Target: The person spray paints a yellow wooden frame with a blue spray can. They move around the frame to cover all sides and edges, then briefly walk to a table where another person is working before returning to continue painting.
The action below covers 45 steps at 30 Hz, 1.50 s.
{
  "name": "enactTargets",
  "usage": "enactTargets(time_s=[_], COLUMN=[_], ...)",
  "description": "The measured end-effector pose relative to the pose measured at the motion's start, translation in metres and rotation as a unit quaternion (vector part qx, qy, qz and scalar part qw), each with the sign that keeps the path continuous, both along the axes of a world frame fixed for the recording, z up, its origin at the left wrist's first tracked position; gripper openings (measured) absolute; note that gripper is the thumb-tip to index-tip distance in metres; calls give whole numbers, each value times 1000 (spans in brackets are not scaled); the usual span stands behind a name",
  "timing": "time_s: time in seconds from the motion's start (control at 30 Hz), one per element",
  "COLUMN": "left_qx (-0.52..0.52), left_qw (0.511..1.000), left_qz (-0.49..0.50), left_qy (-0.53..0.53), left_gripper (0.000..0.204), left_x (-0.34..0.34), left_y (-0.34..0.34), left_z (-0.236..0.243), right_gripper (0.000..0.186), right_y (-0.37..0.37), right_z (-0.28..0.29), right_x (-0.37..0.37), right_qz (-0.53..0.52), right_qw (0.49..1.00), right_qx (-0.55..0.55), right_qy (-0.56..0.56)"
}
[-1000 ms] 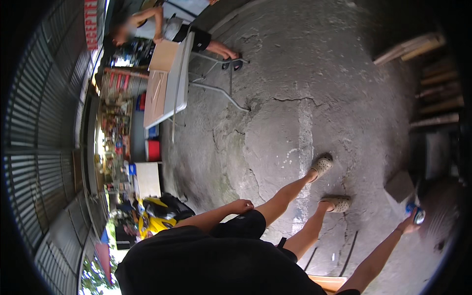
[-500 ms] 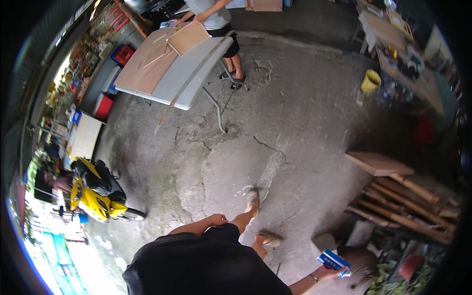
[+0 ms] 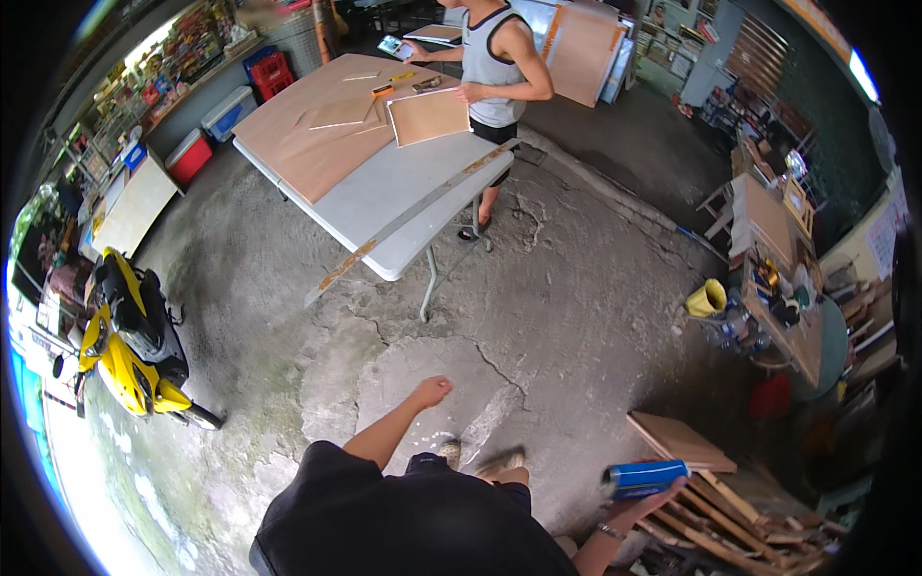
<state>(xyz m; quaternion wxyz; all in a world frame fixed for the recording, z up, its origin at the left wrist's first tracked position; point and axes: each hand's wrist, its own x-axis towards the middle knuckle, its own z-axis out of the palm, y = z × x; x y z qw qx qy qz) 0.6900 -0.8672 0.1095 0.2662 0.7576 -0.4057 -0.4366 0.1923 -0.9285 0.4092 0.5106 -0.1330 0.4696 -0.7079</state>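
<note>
My right hand (image 3: 651, 501) grips a blue cylindrical can (image 3: 643, 473) at the lower right, with a pile of wooden boards and strips (image 3: 682, 437) below it. My left hand (image 3: 432, 392) hangs over the concrete floor with curled fingers; whether anything small is in it I cannot make out. Ahead stands a white folding table (image 3: 379, 240) bearing a plywood sheet (image 3: 298, 158), a thin-edged board (image 3: 423, 117), small tools (image 3: 384, 90) and a long rusty metal strip (image 3: 344, 271). A person in a grey tank top (image 3: 490, 62) stands behind it, holding a phone (image 3: 394, 48).
A yellow scooter (image 3: 134, 374) is parked at the left. Coolers (image 3: 187, 154), a red crate (image 3: 276, 77) and crowded shelves (image 3: 163, 77) line the back left. At the right are a cluttered workbench (image 3: 768, 226) and a yellow bucket (image 3: 706, 299). Leaning boards (image 3: 576, 58) stand behind the person.
My view has swung round and lifted toward the folding table. My left arm has swung forward from beside my shorts. The blue can stays in my right hand.
</note>
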Motion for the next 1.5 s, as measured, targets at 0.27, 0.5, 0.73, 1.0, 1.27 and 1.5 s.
enactTargets(time_s=[0.27, 0.5, 0.73, 1.0, 1.27, 1.5], left_qx=[231, 346, 87, 161, -56, 83], left_qw=[945, 920, 924, 853, 667, 555], left_qz=[-117, 150, 337, 453, 684, 802], left_qy=[-199, 111, 158, 203, 291, 203], left_gripper=[40, 45, 34, 41, 38, 36], left_x=[37, -75, -88, 12, 96, 41], left_y=[133, 82, -51, -152, -279, -308], left_z=[-47, -15, -52, -65, 38, 28], right_gripper=[65, 65, 61, 59, 78, 63], right_y=[-186, -289, -437, -516, -568, -610], right_z=[80, 33, 35, 21, 5, -18], right_x=[118, 202, 332, 485, 646, 804], right_qz=[12, 452, 499, 689, 837, 789], right_qw=[1000, 882, 867, 720, 544, 576], right_qx=[-23, -126, 9, 61, 21, 208], right_qy=[-8, -30, 5, 50, 53, -51])
